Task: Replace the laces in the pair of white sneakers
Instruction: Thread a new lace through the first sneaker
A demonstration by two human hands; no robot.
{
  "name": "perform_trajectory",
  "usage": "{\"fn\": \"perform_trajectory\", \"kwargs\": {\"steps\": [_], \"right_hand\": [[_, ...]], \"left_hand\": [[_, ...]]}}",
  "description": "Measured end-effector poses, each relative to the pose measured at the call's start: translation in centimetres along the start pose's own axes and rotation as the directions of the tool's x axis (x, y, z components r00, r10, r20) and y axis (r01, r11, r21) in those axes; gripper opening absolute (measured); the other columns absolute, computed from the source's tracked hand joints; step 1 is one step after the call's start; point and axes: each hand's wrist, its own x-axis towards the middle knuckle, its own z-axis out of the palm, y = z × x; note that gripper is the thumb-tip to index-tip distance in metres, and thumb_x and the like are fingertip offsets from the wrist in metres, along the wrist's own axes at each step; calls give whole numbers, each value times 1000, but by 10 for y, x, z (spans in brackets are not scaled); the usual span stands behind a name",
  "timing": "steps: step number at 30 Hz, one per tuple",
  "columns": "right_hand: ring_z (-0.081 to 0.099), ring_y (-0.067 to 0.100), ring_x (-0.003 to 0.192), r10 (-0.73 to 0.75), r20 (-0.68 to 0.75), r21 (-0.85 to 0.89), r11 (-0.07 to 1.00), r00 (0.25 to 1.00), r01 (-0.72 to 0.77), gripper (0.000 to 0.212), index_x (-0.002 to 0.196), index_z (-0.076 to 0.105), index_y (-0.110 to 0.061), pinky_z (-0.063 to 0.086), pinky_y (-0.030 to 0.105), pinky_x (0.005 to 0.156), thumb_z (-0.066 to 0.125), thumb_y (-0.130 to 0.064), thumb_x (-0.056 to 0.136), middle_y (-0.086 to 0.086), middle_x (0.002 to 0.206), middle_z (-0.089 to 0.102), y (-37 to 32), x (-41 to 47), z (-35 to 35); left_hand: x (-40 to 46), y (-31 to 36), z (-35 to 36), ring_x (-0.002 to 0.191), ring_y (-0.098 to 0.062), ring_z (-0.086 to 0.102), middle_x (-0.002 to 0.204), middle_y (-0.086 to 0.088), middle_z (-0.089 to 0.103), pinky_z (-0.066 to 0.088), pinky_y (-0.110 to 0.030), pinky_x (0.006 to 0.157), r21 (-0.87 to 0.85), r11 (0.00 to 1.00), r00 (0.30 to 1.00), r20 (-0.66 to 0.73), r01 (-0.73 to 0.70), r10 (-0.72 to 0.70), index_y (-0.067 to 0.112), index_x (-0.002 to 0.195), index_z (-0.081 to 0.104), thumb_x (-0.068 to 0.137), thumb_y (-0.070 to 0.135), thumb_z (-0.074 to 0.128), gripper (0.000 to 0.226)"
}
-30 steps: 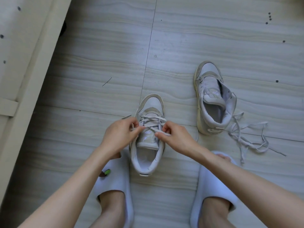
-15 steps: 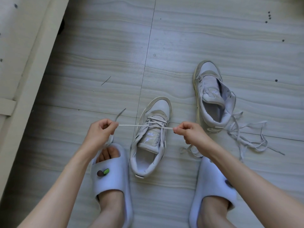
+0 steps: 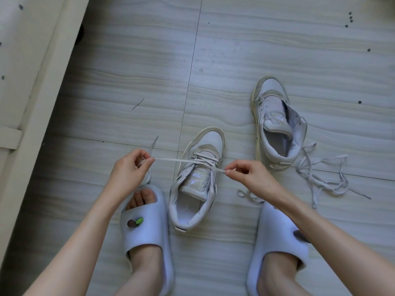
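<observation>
A white sneaker stands on the floor between my feet, toe pointing away, with a lace threaded through its lower eyelets. My left hand pinches the lace's left end, pulled out taut to the left of the shoe. My right hand pinches the right end just right of the tongue. The second white sneaker stands farther right with no lace in it. A loose lace lies tangled on the floor beside its heel.
My feet wear pale slides, the left slide and the right slide, either side of the near sneaker. A cream furniture edge runs along the left. Grey wood-look floor stretches beyond the shoes.
My hands have moved apart from over the sneaker's tongue, drawing both lace ends out sideways until taut. The sneaker has turned, its toe swinging slightly to the right.
</observation>
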Motion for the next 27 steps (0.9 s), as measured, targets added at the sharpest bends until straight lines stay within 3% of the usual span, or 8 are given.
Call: {"fn": "perform_trajectory", "kwargs": {"steps": [4, 5, 8, 12, 15, 23, 25, 27], "right_hand": [[34, 10, 54, -4, 70, 4, 1000, 998, 4, 18, 72, 67, -25, 32, 21, 48, 60, -25, 89, 0, 58, 43, -3, -4, 10], [32, 7, 49, -6, 81, 1, 1000, 997, 6, 15, 78, 68, -26, 29, 18, 47, 59, -26, 90, -6, 52, 42, -4, -4, 11], [29, 4, 38, -3, 114, -30, 1000, 993, 6, 12, 90, 70, -22, 26, 10, 41, 59, -26, 91, -13, 39, 36, -7, -7, 15], [40, 8, 45, 117, 186, 96, 986, 976, -136, 20, 74, 62, -12, 40, 28, 55, 53, -13, 92, -6, 52, 46, -9, -5, 20], [46, 11, 46, 211, 250, 217, 939, 945, -267, 22, 71, 61, -9, 33, 25, 50, 50, -7, 90, 1, 56, 50, -5, 0, 19], [29, 10, 45, 300, 152, 166, 932, 942, -324, 30, 65, 60, -13, 24, 20, 44, 56, -25, 92, -5, 48, 35, 2, 7, 8], [36, 12, 46, 237, 10, 45, 970, 971, -237, 33, 61, 60, -15, 31, 24, 48, 56, -28, 91, -5, 46, 40, 1, 5, 3], [54, 17, 57, 96, -175, -253, 958, 980, -139, 31, 65, 64, -17, 42, 29, 60, 54, -32, 90, -2, 54, 56, 3, 2, -4]], "left_hand": [[7, 6, -2, 83, -27, 61, 77, -1, 62, 46, -36, 80, 76, 997, 996, 74, 36, -41, 28, 84, 58, 84, 33, 59, 6], [6, 9, 0, 89, -24, 61, 86, 1, 63, 46, -35, 85, 118, 993, 991, 125, 23, -38, 28, 93, 60, 79, 41, 54, 20], [0, 22, 17, 109, -21, 55, 116, -2, 58, 42, -40, 98, 197, 962, 962, 237, -188, 139, 24, 117, 60, 74, 58, 39, 58], [-3, 45, 46, 106, -20, 54, 112, -2, 54, 45, -36, 91, 160, 912, 891, 329, -378, 311, 22, 112, 64, 80, 47, 49, 43], [-3, 53, 58, 92, -23, 56, 102, -4, 53, 48, -37, 77, 171, 891, 891, 263, -420, 369, 18, 103, 65, 85, 22, 62, 19], [-12, 51, 66, 75, -32, 57, 84, -10, 59, 45, -40, 62, 156, 940, 949, -43, -303, 312, 7, 84, 54, 87, 11, 57, 6], [-6, 52, 63, 78, -30, 56, 86, -9, 60, 44, -39, 66, 160, 959, 967, -58, -236, 248, 9, 85, 54, 87, 14, 56, 6], [-1, 55, 56, 84, -27, 55, 87, -6, 62, 43, -37, 68, 219, 954, 972, -71, -203, 224, 12, 87, 57, 87, 19, 56, 7]]}}
